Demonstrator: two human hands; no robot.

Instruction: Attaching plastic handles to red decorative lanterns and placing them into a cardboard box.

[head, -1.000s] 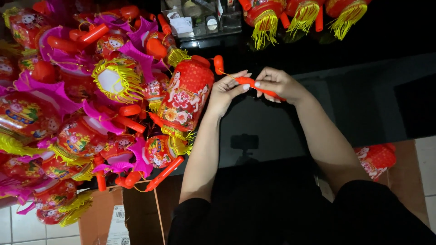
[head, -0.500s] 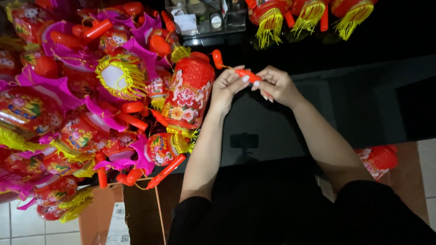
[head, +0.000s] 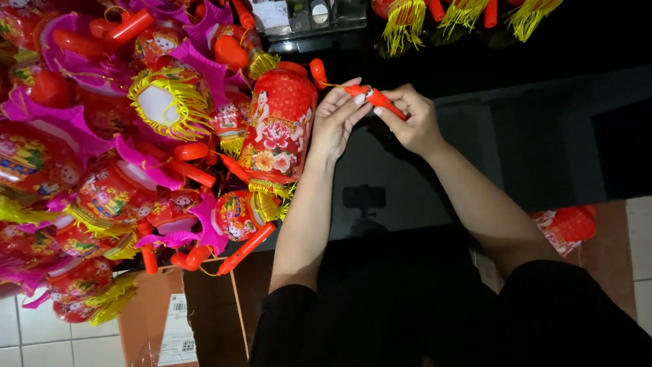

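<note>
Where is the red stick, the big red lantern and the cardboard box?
red stick (head: 380, 100), head view, middle of the handle.
big red lantern (head: 278, 126), head view, its printed side.
cardboard box (head: 139, 319), head view, brown side.

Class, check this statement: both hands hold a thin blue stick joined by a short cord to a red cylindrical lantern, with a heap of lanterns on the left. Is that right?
Not quite: the stick is red-orange, not blue, as the head view shows. The left hand and right hand do hold it, its cord runs to the red cylindrical lantern, and the heap of lanterns lies to the left.
</note>
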